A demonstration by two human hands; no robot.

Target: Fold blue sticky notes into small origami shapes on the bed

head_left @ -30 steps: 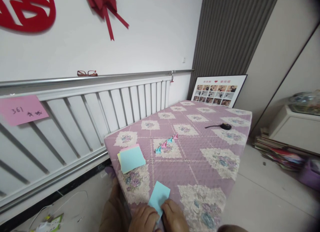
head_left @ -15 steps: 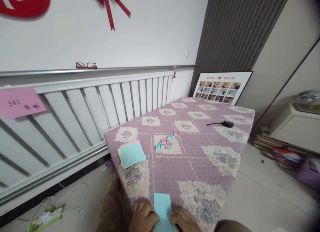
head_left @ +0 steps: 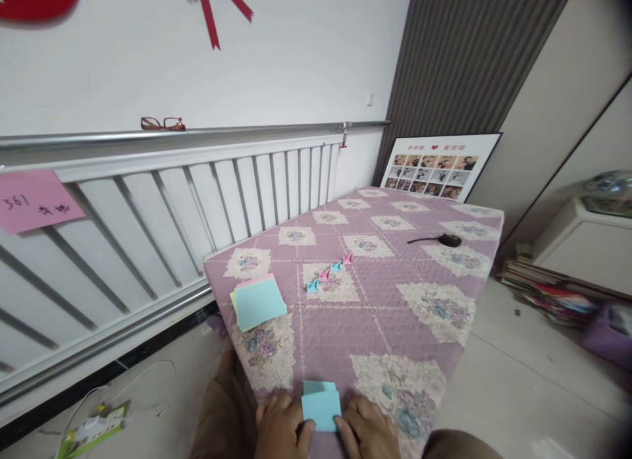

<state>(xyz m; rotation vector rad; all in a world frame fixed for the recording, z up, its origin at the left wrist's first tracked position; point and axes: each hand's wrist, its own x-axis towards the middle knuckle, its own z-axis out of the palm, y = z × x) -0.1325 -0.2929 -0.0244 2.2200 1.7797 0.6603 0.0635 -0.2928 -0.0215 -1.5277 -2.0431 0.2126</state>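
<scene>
Near the bottom edge, a light-blue paper [head_left: 320, 409] lies on the purple floral cloth, its lower part folded up so that a strip of the back layer shows above. My left hand [head_left: 284, 426] holds its lower left corner with the thumb on it. At the lower right corner my right hand [head_left: 368, 427] presses with its thumb. Further up and left is a stack of square sheets [head_left: 260, 303], blue on top with pink and yellow edges showing. A slanted row of small folded pieces, pink and blue [head_left: 324, 275], lies mid-table.
A black tape-like object [head_left: 449, 240] with a strap lies at the right of the table. A white radiator [head_left: 247, 192] runs along the left, with glasses [head_left: 162, 124] on the pipe above. A photo board [head_left: 439, 166] leans behind. A power strip [head_left: 93, 431] is on the floor.
The blue paper's lower part has been folded up over its upper part, making it shorter. Both hands stay at its sides, with thumbs now at the lower fold. The view has shifted slightly.
</scene>
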